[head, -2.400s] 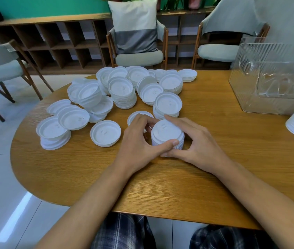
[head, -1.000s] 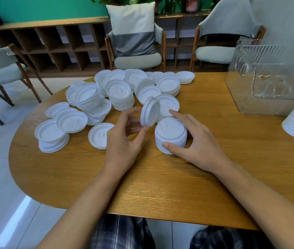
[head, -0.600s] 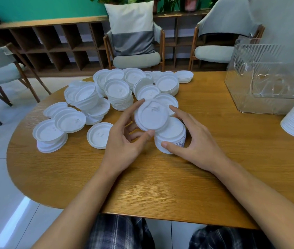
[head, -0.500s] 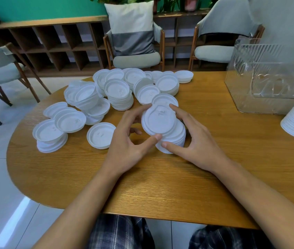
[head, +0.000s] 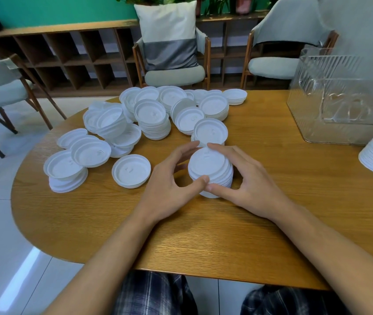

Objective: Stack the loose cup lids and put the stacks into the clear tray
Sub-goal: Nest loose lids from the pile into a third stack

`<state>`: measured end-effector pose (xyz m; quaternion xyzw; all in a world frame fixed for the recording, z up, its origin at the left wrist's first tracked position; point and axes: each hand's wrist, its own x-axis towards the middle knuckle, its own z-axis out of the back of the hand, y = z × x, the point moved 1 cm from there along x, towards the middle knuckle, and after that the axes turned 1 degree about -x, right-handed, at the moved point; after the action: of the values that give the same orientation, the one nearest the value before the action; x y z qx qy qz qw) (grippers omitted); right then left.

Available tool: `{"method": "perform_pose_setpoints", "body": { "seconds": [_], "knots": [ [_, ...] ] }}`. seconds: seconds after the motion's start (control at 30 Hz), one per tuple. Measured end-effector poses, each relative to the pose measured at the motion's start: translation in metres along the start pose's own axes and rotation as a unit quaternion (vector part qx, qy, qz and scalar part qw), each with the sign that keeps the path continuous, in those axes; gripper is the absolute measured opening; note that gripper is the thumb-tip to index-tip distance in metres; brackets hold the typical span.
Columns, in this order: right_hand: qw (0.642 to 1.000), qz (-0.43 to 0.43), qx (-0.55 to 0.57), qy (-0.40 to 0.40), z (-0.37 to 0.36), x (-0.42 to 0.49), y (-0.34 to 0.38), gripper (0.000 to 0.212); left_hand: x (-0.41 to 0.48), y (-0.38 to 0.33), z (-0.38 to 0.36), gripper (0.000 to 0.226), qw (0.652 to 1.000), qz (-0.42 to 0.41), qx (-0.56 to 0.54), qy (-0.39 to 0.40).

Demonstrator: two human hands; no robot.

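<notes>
The lid that the left hand (head: 171, 185) held up a moment ago now lies flat on top of the short stack of thin white round plastic lids (head: 210, 165), and both hands have closed in on it. The left hand's fingers curl round the far left side of the stack and its thumb presses the near edge. The right hand (head: 252, 183) curls round the other side, with its thumb at the near edge beside the left thumb and its first finger over the far rim. The stack stands on the smooth brown oval wooden table (head: 203, 235), near the person. Behind it lies the big heap of loose white plastic lids (head: 153, 117), some in small leaning piles, each with a raised rim. One single white lid (head: 131, 170) lies flat just left of the left hand. The clear ribbed plastic tray (head: 340, 98) stands at the back right, well apart from the stack.
</notes>
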<state>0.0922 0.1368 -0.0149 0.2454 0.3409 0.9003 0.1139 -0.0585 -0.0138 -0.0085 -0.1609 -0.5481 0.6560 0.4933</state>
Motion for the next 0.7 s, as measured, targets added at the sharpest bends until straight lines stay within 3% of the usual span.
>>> {"method": "perform_pose_setpoints", "body": {
  "seconds": [0.27,0.7],
  "knots": [
    [1.0,-0.021,0.003,-0.002,-0.0031,0.0025,0.0004,0.099,0.0011,-0.003,-0.0045,0.062,0.998,-0.023,0.044,-0.047],
    [1.0,-0.013,0.016,0.003,-0.0033,0.0007,0.0004,0.096,0.0022,-0.0006,-0.0041,0.056,0.998,-0.011,0.051,-0.041]
  ]
}}
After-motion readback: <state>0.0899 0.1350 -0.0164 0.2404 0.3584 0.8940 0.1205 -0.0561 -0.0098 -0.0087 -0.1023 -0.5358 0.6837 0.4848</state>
